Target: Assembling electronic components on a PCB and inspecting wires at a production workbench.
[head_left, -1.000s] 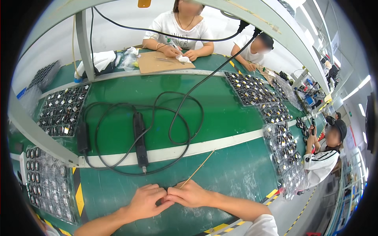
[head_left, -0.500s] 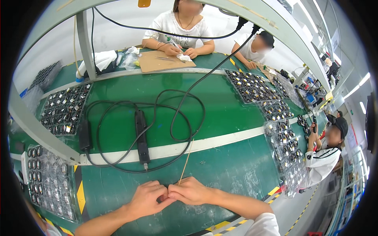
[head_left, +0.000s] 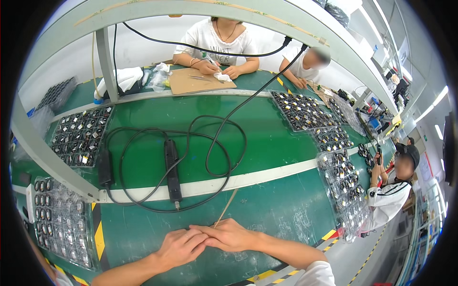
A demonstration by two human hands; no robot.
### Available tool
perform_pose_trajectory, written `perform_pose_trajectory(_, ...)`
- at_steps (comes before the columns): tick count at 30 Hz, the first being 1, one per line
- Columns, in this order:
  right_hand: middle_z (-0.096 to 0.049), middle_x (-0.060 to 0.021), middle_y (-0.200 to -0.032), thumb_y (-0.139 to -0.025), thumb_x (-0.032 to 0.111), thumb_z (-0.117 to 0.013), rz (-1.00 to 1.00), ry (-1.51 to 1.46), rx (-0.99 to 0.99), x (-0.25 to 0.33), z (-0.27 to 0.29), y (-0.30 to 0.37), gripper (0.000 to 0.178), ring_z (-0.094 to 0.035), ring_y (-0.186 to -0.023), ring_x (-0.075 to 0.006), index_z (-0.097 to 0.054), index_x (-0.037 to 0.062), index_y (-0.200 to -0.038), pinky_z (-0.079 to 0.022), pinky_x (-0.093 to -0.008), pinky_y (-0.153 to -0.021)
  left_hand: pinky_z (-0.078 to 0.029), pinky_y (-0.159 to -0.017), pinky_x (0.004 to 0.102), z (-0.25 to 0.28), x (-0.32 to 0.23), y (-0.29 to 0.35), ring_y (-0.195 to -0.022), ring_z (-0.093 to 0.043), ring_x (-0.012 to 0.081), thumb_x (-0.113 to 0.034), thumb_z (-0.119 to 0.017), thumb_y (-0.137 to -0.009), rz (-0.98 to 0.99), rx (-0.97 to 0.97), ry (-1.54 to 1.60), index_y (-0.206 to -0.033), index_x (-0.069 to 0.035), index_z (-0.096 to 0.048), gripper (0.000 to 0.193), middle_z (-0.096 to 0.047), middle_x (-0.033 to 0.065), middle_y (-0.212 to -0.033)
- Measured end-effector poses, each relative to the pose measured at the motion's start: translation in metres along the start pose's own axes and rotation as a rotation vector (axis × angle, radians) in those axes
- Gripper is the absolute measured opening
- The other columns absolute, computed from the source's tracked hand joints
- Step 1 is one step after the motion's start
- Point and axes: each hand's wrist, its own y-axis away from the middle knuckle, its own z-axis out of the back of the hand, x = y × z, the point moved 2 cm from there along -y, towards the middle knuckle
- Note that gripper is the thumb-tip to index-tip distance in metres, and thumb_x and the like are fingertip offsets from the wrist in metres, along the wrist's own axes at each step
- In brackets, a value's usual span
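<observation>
My right hand (head_left: pixel 230 235) is closed, with a thin wooden stick (head_left: pixel 226 208) jutting up and away from its thumb side. The stick leans to the right above the green tabletop. My left hand (head_left: pixel 182 246) presses against the right one, its curled fingers overlapping the right fingertips. Whatever lies between the hands, including the stick's lower end, is hidden. Ahead of them is a black rod-shaped tool (head_left: pixel 171 167) with a metal tip, lying across the pale strip with its black cable looped around it.
Clear trays of small black coiled parts stand at left (head_left: pixel 61 219) and right (head_left: pixel 341 186). A grey shelf frame (head_left: pixel 52 157) rises on the left and crosses overhead. A black adapter-like block (head_left: pixel 105 167) lies by the cable. Other people (head_left: pixel 220 47) work across the bench and at right.
My left fingers have moved over the right fingertips, closing the gap between thumb and fingers. The stick now leans further right and shows less length. The whole view has shifted slightly.
</observation>
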Motion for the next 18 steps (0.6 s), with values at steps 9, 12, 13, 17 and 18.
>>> perform_pose_trajectory(9,-0.070,-0.0124,-0.079,-0.103,0.026,-0.063,-0.010,-0.029,-0.048,0.003,0.004,-0.002,0.044,-0.069,-0.069,-0.0339,-0.057,0.0043,-0.141,-0.051,-0.0425,-0.060,-0.050,-0.053,0.0343,0.005,0.000,-0.009,-0.056,-0.063,0.0249,-0.005,-0.079,-0.080,0.152,-0.098,0.022,-0.090,-0.007,-0.065,0.017,-0.068,0.0063,-0.082)
perform_pose_trajectory(12,-0.069,-0.0121,-0.078,-0.103,0.026,-0.064,-0.007,0.002,-0.052,0.003,0.003,-0.001,0.037,-0.067,-0.067,-0.0337,-0.061,0.0044,-0.133,-0.051,-0.0426,-0.059,-0.049,-0.052,0.0351,0.006,0.001,-0.005,-0.056,-0.063,0.0241,-0.005,-0.078,-0.080,0.221,-0.039,0.063,-0.089,-0.008,-0.065,0.016,-0.067,0.0054,-0.078)
perform_pose_trajectory(13,-0.068,-0.0121,-0.077,-0.103,0.026,-0.064,-0.016,0.028,-0.040,0.002,0.003,-0.002,0.031,-0.066,-0.066,-0.0339,-0.063,0.0045,-0.126,-0.051,-0.0428,-0.059,-0.051,-0.053,0.0366,0.007,0.003,-0.005,-0.058,-0.064,0.0254,-0.008,-0.077,-0.082,0.214,0.006,0.063,-0.088,-0.009,-0.063,0.016,-0.066,0.0048,-0.076)
perform_pose_trajectory(17,-0.066,-0.0121,-0.074,-0.103,0.025,-0.064,0.038,0.038,-0.037,0.000,-0.001,-0.001,0.021,-0.064,-0.063,-0.0348,-0.063,0.0055,-0.109,-0.049,-0.0433,-0.057,-0.052,-0.054,0.0386,0.006,0.007,-0.004,-0.058,-0.064,0.0266,-0.010,-0.076,-0.084,0.280,0.049,0.183,-0.087,-0.009,-0.061,0.015,-0.065,0.0044,-0.069)
perform_pose_trajectory(18,-0.064,-0.0121,-0.072,-0.102,0.025,-0.064,0.037,0.025,-0.064,0.001,-0.001,0.000,0.020,-0.063,-0.062,-0.0352,-0.061,0.0060,-0.105,-0.049,-0.0438,-0.056,-0.052,-0.054,0.0386,0.006,0.007,-0.004,-0.058,-0.064,0.0266,-0.010,-0.076,-0.084,0.278,0.045,0.176,-0.087,-0.009,-0.061,0.015,-0.065,0.0044,-0.069)
